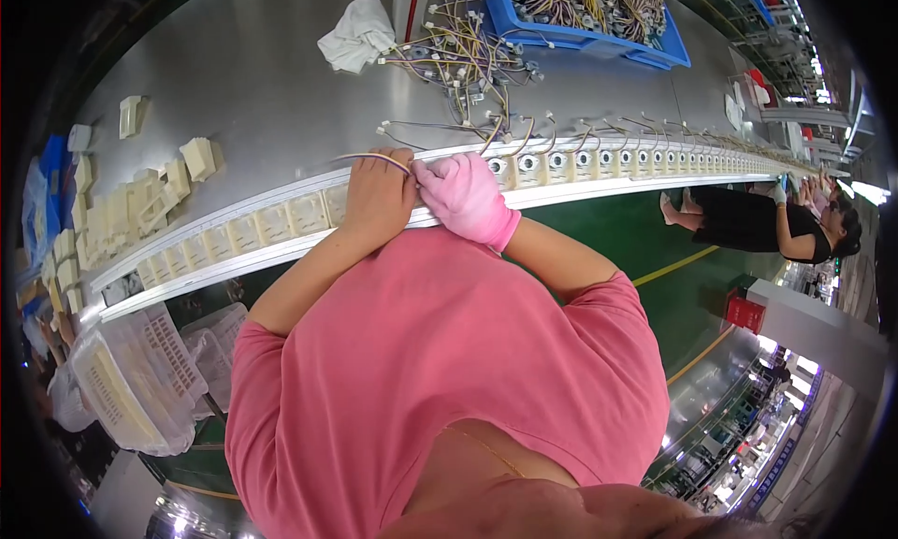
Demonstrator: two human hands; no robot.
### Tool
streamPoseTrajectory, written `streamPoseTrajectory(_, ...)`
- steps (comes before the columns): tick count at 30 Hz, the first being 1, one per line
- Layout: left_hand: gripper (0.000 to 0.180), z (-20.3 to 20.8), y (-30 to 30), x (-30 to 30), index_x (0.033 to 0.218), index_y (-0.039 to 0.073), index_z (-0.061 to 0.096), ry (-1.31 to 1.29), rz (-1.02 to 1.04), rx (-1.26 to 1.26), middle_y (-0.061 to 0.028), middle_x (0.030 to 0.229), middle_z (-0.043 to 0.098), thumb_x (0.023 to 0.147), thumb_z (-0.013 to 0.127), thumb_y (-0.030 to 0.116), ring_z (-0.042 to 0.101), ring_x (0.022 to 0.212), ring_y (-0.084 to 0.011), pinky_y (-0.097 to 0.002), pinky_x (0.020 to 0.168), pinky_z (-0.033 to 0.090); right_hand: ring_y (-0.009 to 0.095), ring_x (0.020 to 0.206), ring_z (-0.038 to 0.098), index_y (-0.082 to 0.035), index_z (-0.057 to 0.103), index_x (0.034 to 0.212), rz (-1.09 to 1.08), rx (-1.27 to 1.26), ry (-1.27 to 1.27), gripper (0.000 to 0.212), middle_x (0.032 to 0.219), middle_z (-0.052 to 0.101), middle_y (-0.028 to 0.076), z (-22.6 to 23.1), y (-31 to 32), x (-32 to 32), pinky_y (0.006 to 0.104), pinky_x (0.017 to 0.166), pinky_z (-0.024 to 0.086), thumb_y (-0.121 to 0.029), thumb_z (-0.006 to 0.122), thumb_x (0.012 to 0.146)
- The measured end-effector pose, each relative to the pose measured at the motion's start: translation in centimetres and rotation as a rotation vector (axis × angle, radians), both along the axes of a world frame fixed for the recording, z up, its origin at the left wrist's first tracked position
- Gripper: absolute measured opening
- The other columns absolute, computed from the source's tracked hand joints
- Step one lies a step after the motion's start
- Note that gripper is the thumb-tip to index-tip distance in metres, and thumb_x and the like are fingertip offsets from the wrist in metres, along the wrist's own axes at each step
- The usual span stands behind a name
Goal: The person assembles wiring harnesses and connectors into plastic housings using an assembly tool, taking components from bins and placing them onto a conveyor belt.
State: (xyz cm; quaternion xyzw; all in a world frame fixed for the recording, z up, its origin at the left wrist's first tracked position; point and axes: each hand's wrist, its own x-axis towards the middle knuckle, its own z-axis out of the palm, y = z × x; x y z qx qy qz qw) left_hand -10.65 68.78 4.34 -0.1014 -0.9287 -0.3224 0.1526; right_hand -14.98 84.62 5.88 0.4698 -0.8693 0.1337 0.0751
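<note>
My left hand (379, 198), bare, reaches over a long white rail with its fingers bent and pressed together; what lies under them is hidden. Against it, my right hand (465, 198) in a pink glove is closed like a fist over the same rail. A thin wire lead (374, 156) arches across the left fingers and meets the gloved hand, where its end is hidden. Left of my hands, cream plastic housings (273, 223) sit in a row in the rail. To the right, the housings hold round metal parts (558, 160) with leads trailing off the back.
A tangled heap of wired parts (458, 57) lies beyond the rail, beside a white cloth (358, 36) and a full blue bin (599, 42). Loose cream housings (131, 207) are piled at left. Clear-lined crates (131, 380) stand lower left. Another person (758, 221) is at far right.
</note>
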Motion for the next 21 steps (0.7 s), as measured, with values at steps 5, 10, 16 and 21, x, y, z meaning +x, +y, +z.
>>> streamPoseTrajectory(5, 0.017, -0.8, 0.1, 0.0, 0.090, 0.003, 0.052, 0.048, -0.010, -0.082, -0.0147, 0.090, 0.052, 0.073, 0.057, 0.006, 0.049, 0.088, -0.0346, -0.0441, 0.075, 0.037, 0.030, 0.069, 0.057, -0.005, 0.060, 0.094, -0.037, 0.074, -0.214, 0.022, 0.072, 0.059, 0.008, 1.4, -0.3, -0.6, 0.0396, 0.062, 0.043, -0.017, 0.055, 0.077)
streamPoseTrajectory(10, 0.017, 0.0, 0.4, 0.1, 0.091, 0.002, 0.056, -0.075, 0.045, -0.150, -0.0150, 0.096, 0.053, 0.076, 0.056, 0.011, 0.049, 0.092, -0.0322, -0.0426, 0.079, 0.037, 0.028, 0.075, 0.057, -0.007, 0.058, 0.102, -0.002, -0.011, -0.199, 0.029, 0.083, 0.060, 0.008, 2.3, -0.5, -0.3, 0.0388, 0.065, 0.043, -0.012, 0.055, 0.074)
streamPoseTrajectory(16, 0.016, -0.5, 0.4, -0.3, 0.085, 0.002, 0.057, -0.109, -0.041, -0.061, -0.0139, 0.086, 0.055, 0.072, 0.058, 0.011, 0.051, 0.085, -0.0310, -0.0409, 0.072, 0.041, 0.026, 0.103, 0.054, -0.004, 0.049, 0.121, 0.364, -0.098, 0.176, 0.057, 0.114, 0.055, 0.010, 3.9, -1.3, -1.3, 0.0392, 0.092, 0.041, -0.012, 0.062, 0.066)
streamPoseTrajectory(21, 0.009, -0.2, 0.1, -0.1, 0.078, 0.004, 0.059, 0.020, -0.041, -0.295, -0.0102, 0.083, 0.055, 0.071, 0.056, 0.008, 0.052, 0.084, -0.0268, -0.0374, 0.072, 0.042, 0.025, 0.083, 0.060, -0.005, 0.048, 0.116, 0.299, 0.240, 0.136, 0.049, 0.083, 0.061, 0.011, 4.4, -1.2, -3.5, 0.0383, 0.087, 0.044, -0.018, 0.060, 0.070)
